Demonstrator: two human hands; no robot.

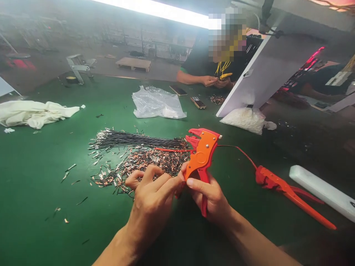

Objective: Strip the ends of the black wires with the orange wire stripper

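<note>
My right hand [212,192] is wrapped around the handles of an orange and red wire stripper [204,149], held upright with its jaws pointing left. Curled at the same tool, my left hand [154,195] has its fingertips pressed against the lower orange handle; its thumb is hidden. Just beyond my hands lies a heap of short wire offcuts [155,160] with black insulation and copper ends. A bundle of black wires [141,139] with metal terminals at the left ends lies behind the heap. A thin red strip [172,150] lies across the offcuts, left of the stripper.
A second orange stripper [285,186] and a white bar [318,188] lie at right. Farther back are a clear plastic bag [158,103], two phones [198,102], a bag of white pieces [245,119] and a white panel [249,70]. Cream cloth [36,112] lies left. A person sits opposite.
</note>
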